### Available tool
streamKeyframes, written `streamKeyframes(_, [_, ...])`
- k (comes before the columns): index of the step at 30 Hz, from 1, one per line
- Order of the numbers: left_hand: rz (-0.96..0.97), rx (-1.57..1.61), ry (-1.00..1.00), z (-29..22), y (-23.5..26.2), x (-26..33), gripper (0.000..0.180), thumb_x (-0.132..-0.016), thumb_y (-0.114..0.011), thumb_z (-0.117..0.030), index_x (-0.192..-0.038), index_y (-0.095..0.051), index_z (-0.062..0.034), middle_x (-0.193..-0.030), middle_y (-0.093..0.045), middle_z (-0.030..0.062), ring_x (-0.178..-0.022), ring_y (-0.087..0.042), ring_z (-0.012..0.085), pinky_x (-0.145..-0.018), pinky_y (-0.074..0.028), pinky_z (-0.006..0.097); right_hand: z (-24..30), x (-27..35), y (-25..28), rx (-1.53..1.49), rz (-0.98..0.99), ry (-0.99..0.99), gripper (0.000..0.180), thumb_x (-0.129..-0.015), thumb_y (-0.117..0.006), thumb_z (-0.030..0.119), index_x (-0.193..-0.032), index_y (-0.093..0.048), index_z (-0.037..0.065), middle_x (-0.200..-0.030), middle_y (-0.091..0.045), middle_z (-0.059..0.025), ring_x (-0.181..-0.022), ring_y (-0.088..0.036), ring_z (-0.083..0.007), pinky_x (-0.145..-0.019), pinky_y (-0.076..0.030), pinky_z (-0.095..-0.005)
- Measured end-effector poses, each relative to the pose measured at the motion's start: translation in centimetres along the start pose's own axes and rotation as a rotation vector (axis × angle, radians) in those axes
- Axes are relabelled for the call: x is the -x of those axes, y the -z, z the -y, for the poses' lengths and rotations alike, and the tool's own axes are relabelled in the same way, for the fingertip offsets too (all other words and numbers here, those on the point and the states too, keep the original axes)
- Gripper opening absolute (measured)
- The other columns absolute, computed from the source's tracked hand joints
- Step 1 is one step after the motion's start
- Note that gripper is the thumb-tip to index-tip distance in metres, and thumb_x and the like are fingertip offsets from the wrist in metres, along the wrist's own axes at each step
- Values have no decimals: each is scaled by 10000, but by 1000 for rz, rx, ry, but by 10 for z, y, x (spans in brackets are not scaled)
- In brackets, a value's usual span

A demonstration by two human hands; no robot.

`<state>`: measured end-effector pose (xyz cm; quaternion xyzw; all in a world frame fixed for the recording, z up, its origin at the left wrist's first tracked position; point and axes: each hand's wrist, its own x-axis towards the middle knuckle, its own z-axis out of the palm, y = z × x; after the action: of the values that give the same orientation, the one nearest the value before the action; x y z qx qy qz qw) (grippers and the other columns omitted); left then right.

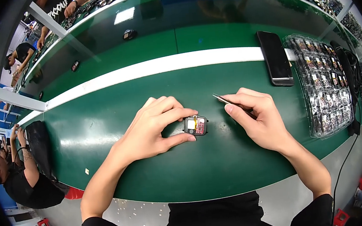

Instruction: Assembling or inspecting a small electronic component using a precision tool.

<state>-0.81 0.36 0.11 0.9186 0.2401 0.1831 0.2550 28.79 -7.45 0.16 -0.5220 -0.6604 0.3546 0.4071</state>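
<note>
Between the thumb and index finger of my left hand (149, 127) is a small square watch case (196, 126), lying on the green tabletop (169, 175). Its open side faces up, showing a white-and-yellow part, a reddish circuit board and a dark round part. My right hand (257, 116) is closed around slim dark tweezers (219, 97). Their pointed tip sticks out to the left, above and to the right of the case, apart from it. The rear of the tweezers is partly hidden by my fingers and palm.
Right of my right hand stand a black phone (275, 58) and clear plastic trays (324, 86) filled with small electronic parts. A dark cable (347, 162) hangs at the right edge. Beyond a white rail (150, 68) runs a green conveyor (140, 49) with scattered watch cases. Other people work at left.
</note>
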Motion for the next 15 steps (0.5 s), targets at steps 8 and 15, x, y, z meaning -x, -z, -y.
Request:
streamKeyframes(8, [32, 130, 80, -11, -3, -3, 583, -834, -967, -246, -1366, -786, -90, -1097, -747, 41, -1000, -686, 249, -893, -419, 374, 5, 12, -10, -139, -33, -11, 192, -962, -858, -5, -1153, -878, 6, -785, -716, -34, -630, -550, -44, -547, -381, -261])
streamKeyframes(15, [-3, 136, 79, -4, -6, -3, 577, -824, -970, -269, -1345, -818, -74, -950, -733, 51, -869, -652, 210, -808, -362, 362, -2, 9, -13, 22, -24, 134, 164, -902, -870, -29, -1064, -880, -10, -683, -663, -52, -537, -541, -94, -502, -369, -288])
